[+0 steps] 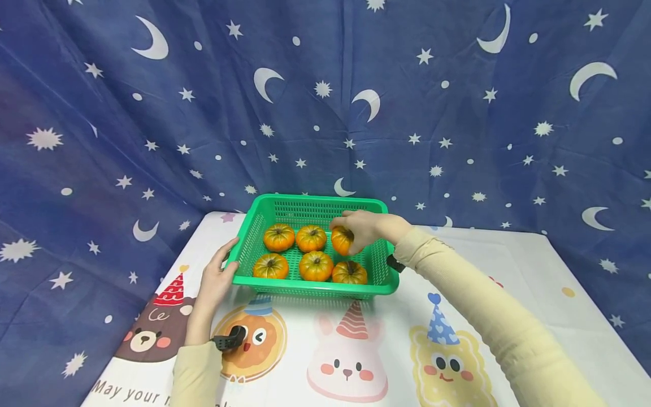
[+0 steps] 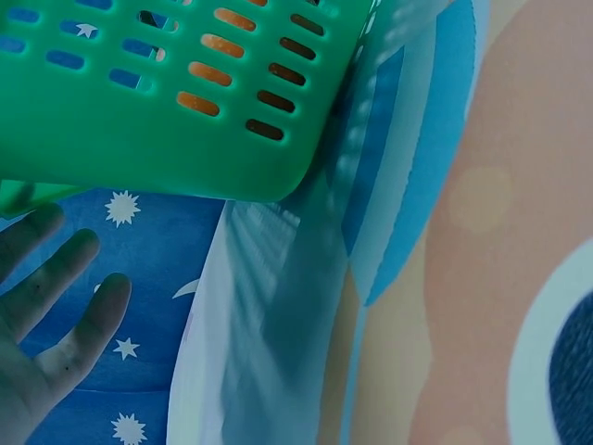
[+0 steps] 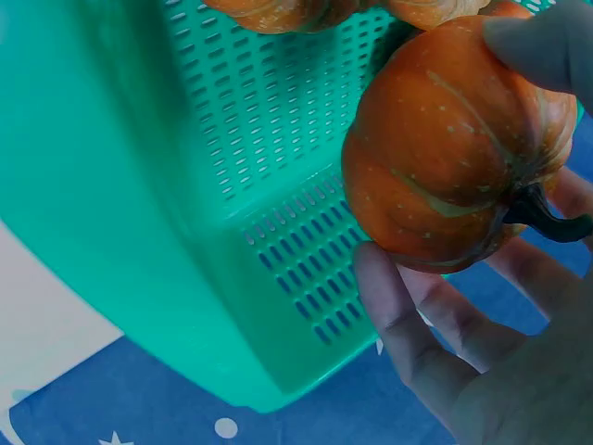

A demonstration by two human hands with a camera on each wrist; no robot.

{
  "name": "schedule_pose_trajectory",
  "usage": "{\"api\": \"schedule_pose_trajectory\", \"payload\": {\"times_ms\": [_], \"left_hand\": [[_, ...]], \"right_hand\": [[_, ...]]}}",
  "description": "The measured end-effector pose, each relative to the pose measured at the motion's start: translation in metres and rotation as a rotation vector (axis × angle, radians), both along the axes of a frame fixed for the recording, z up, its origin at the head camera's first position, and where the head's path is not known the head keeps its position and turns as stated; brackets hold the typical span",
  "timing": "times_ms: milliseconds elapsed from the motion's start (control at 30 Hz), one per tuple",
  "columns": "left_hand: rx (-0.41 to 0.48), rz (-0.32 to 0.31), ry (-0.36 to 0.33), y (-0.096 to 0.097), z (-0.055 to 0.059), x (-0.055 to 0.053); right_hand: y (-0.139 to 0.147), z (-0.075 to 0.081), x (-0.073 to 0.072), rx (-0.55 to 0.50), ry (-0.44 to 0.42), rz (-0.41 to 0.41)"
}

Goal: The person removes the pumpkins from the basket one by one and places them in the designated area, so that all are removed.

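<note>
A green plastic basket point(image 1: 320, 287) with slotted walls holds several small orange pumpkins point(image 1: 316, 265) in two rows. My right hand point(image 1: 362, 226) reaches into its back right part and grips one pumpkin point(image 3: 454, 148), thumb on one side and fingers round the other. That pumpkin's dark stem points toward the palm in the right wrist view. At the basket's left side, my left hand point(image 1: 217, 274) touches the rim. The left wrist view shows its fingers point(image 2: 79, 334) spread and fairly straight beside the green wall.
A white tablecloth point(image 1: 488, 260) printed with cartoon animals and party hats covers the table. Behind it hangs a dark blue curtain point(image 1: 315, 147) with white moons and stars. Dark straps point(image 1: 231, 339) sit at the wrists.
</note>
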State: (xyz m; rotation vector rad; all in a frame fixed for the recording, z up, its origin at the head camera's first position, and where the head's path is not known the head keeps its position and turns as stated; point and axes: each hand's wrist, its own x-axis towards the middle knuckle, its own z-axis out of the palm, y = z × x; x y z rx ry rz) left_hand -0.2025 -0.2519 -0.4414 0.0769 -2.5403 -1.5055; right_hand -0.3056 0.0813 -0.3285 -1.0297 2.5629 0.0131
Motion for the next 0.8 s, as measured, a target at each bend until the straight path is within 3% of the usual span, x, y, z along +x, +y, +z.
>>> {"api": "schedule_pose_trajectory", "payload": {"times_ms": [367,633,800], "left_hand": [[-0.031,0.022,-0.004,0.002,0.0,0.0],[-0.048,0.028,0.024,0.001,0.0,-0.001],[-0.035,0.025,0.001,0.001,0.0,0.0]], "right_hand": [[0.016,0.004,0.013,-0.096,0.089,0.028],[0.024,0.008,0.028,-0.159,0.158,0.071],[0.03,0.012,0.038,-0.177,0.204,0.104]]}}
